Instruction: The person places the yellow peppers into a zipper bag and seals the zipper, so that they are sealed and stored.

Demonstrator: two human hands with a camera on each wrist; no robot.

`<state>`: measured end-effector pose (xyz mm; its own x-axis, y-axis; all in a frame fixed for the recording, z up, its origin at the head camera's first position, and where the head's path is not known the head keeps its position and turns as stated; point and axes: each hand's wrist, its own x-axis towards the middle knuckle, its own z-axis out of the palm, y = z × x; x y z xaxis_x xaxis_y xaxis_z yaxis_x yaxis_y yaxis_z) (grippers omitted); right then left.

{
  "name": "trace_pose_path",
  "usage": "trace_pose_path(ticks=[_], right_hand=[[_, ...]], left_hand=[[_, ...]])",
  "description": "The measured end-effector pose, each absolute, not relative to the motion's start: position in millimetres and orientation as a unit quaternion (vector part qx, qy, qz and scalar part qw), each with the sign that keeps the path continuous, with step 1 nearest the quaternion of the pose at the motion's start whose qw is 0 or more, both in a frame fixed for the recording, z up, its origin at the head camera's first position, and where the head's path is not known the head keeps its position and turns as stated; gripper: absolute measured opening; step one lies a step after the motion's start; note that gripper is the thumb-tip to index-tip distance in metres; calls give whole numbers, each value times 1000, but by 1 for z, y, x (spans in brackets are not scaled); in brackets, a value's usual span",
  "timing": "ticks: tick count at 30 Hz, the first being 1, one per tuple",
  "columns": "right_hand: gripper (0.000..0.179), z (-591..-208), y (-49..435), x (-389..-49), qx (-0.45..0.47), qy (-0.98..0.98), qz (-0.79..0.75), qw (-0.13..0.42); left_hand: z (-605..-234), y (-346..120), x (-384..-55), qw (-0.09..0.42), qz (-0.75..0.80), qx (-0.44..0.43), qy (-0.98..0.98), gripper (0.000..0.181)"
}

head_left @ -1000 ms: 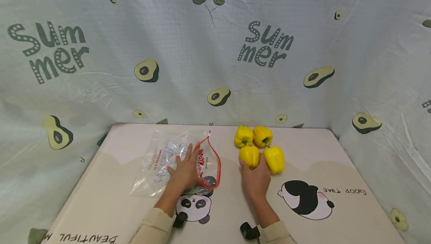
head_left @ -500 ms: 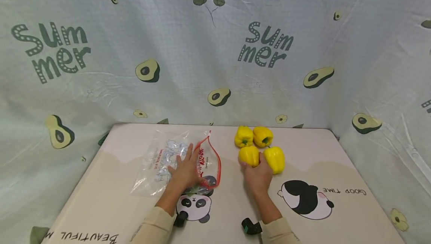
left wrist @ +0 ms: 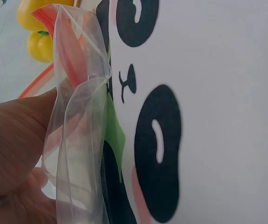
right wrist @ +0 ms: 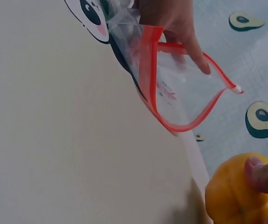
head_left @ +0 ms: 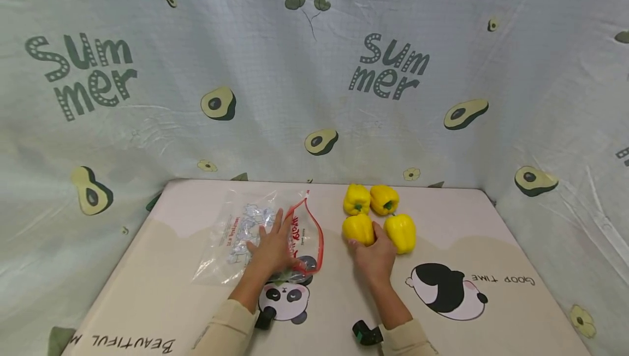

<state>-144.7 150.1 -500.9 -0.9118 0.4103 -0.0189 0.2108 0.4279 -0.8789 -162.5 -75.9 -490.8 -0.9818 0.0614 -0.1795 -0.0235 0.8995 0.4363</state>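
A clear zip bag (head_left: 250, 236) with blue and red print lies on the table, its red-edged mouth (right wrist: 185, 127) standing open towards the right. My left hand (head_left: 270, 252) rests on the bag with fingers spread, near the mouth. In the left wrist view, crumpled plastic hides part of this hand (left wrist: 12, 144). My right hand (head_left: 375, 257) holds a yellow bell pepper (head_left: 357, 229) between thumb and fingers. The right wrist view shows the thumb (right wrist: 264, 176) pressed on the held pepper (right wrist: 231, 196); the other fingers are mostly out of sight.
More yellow bell peppers stand close by: one to the right (head_left: 400, 233) and two behind, a left one (head_left: 356, 199) and a right one (head_left: 384, 199). The printed table (head_left: 324, 318) meets a hanging avocado-patterned cloth (head_left: 275, 72) at its back edge.
The held pepper has shifted slightly left with my right hand's grip, away from the right-hand pepper. My left hand and the bag stay almost where they were.
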Motion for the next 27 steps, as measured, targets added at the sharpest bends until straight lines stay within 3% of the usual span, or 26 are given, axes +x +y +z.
trace_pose_path(ticks=[27], right_hand=[[73,-497,143,-139,-134,-833,529,87]], left_hand=[[-485,-74,-160,95,220,4,971,120]])
